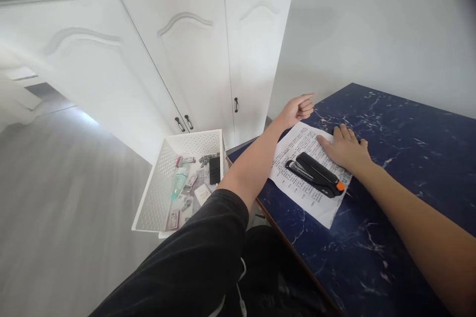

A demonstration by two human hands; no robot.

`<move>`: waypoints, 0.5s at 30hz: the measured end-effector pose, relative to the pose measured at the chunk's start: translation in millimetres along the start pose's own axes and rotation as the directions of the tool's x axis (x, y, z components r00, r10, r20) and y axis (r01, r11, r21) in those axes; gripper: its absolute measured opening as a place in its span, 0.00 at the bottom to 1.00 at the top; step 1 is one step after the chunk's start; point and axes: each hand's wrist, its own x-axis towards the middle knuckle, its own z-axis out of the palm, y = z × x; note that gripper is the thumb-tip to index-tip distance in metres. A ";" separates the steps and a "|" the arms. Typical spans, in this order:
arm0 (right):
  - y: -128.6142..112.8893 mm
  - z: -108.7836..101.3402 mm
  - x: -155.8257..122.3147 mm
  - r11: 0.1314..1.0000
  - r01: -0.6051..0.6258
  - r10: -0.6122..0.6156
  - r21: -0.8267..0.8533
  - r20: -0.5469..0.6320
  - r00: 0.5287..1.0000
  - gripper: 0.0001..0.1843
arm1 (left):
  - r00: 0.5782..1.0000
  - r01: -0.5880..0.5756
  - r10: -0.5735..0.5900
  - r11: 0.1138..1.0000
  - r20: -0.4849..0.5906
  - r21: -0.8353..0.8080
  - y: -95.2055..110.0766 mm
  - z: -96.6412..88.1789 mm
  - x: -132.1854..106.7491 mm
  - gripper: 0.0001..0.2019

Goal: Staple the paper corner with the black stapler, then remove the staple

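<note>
A printed sheet of paper [297, 143] lies on the dark blue marbled table. On it rests a black stapler [315, 174] with an orange end, lying at a slant and touched by neither hand. My right hand [345, 147] is open, its palm and spread fingers flat across the paper's right edge and the table. Just above the paper's far corner is my left hand [297, 110], its index finger stretched out and the other fingers curled in. What those curled fingers hold, if anything, is hidden.
Left of the table [416, 168] stands a white perforated basket [150, 203] with small boxes, a teal-and-clear item [180, 181] and a black object [214, 171]. White cabinets [189, 59] with dark handles rise behind. A white cable [241, 277] hangs near my lap.
</note>
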 end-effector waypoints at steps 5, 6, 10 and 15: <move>1.8 -4.2 -0.1 0.999 0.032 -0.032 -0.015 -0.017 0.999 0.48 | 0.999 -0.006 0.008 0.999 -0.036 0.052 -3.9 4.0 6.4 0.29; 2.1 -5.0 0.1 0.999 0.040 -0.040 -0.021 -0.016 0.999 0.47 | 0.999 -0.014 0.017 0.997 -0.045 0.071 -4.2 5.5 6.7 0.29; 3.8 -8.4 6.6 0.996 0.090 -0.090 -0.010 0.042 0.995 0.46 | 0.993 -0.058 0.074 0.984 -0.092 0.171 -5.0 8.8 8.9 0.29; 5.4 -14.0 15.3 0.989 0.147 -0.149 0.036 0.085 0.985 0.43 | 0.990 -0.076 0.111 0.944 -0.091 0.321 -9.3 7.7 15.1 0.29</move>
